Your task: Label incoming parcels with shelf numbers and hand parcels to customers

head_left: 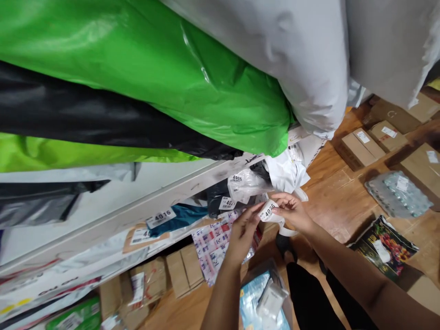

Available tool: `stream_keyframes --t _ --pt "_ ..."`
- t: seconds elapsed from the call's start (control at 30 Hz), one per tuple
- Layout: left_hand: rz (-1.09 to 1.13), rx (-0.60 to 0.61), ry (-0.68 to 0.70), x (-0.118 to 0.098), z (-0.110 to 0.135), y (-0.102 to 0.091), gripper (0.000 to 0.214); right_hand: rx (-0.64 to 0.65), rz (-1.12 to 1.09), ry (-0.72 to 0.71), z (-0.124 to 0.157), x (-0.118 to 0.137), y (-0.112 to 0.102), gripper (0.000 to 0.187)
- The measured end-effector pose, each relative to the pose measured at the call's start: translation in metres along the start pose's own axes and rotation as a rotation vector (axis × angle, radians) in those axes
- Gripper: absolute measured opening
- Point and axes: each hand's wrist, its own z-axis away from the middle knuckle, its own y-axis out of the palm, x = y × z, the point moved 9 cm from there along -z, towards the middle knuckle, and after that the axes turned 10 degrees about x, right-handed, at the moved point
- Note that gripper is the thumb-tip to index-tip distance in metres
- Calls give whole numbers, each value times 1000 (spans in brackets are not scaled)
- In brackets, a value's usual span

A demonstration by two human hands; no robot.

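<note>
The small white paper sticker [270,211] with a black number starting 402 sits between your two hands, just in front of the long white shelf [192,185] full of bagged parcels. Your left hand [242,233] pinches its left edge and your right hand [292,211] grips the other side, above a curling white paper strip [287,229]. Nearby parcel stickers read 4025 [236,178] and 4016 [161,216].

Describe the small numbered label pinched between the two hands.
The label is a small white paper sticker with bold black digits starting 402; the last digit is unclear. It is tilted, pinched at its left edge by the left hand and at its right by the right hand. A white strip curls down from it below the right hand. It is held just in front of shelved parcels that bear similar numbered labels.
</note>
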Motion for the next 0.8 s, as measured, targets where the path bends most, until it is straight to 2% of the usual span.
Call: stream_keyframes --t 0.1,0.17,0.27,0.33,0.47,0.53,0.67,0.73,0.8 --pt "174 -96 22 5 2 15 39 -50 -4 -34 1 5 -5 40" --pt "200 -167 -9 9 3 20 35 -19 -8 0 1 2 -4 44" --pt "120 -166 -52 9 1 25 28 45 -17 59 1 -6 -3 32" --pt "-12 -129 -35 5 -2 25 29 23 -15 79 1 -12 -7 26" --pt "-426 -190 -42 -2 -9 19 28 -98 30 72 2 -22 -12 26" --pt "-546 -247 -61 -5 -12 17 31 -155 55 40 3 -24 -8 22" --pt "-461 -297 -62 -11 -11 13 44 -286 101 -40 7 -20 -3 15" --pt "-401 -280 -110 -7 -7 7 50 -427 125 -115 11 -8 -11 15" --pt "-444 -272 -205 0 -3 -7 54 -589 150 -244 14 12 -20 14"
